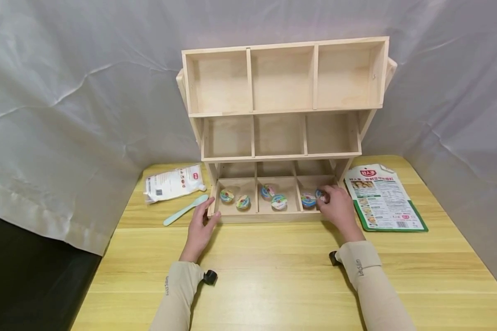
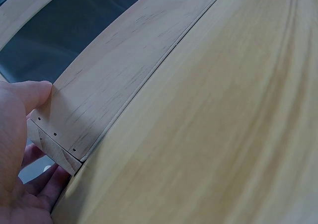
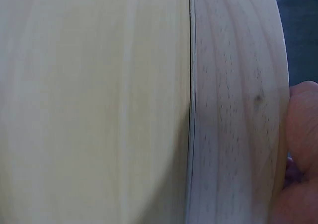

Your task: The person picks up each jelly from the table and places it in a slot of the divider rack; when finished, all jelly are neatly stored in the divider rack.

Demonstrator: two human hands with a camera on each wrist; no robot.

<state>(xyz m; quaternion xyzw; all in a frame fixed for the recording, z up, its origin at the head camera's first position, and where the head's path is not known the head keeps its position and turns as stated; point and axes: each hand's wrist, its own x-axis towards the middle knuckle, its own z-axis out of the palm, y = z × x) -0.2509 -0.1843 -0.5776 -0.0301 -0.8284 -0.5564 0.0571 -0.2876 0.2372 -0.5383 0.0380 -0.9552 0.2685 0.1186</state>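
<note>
A three-tier wooden rack (image 1: pixel 283 112) stands at the back of the table. Its bottom tier holds small jelly cups with printed lids. Two of them, one being this cup (image 1: pixel 243 202), lie in the left compartment, and another pair with this cup (image 1: pixel 279 202) in the middle one. In the right compartment sits a blue-lidded cup (image 1: pixel 308 200). Beside it, my right hand (image 1: pixel 338 209) pinches another jelly cup (image 1: pixel 321 196), mostly hidden by the fingers. My left hand (image 1: pixel 200 230) grips the rack's front left corner, thumb against the front board (image 2: pixel 119 70).
Left of the rack lie a white packet (image 1: pixel 174 184) and a pale green spatula-like utensil (image 1: pixel 185 210). On the right, a green-and-white printed pouch (image 1: pixel 385 200) lies close to the rack's side. Grey cloth (image 1: pixel 87 92) hangs behind and around the table (image 1: pixel 273 276).
</note>
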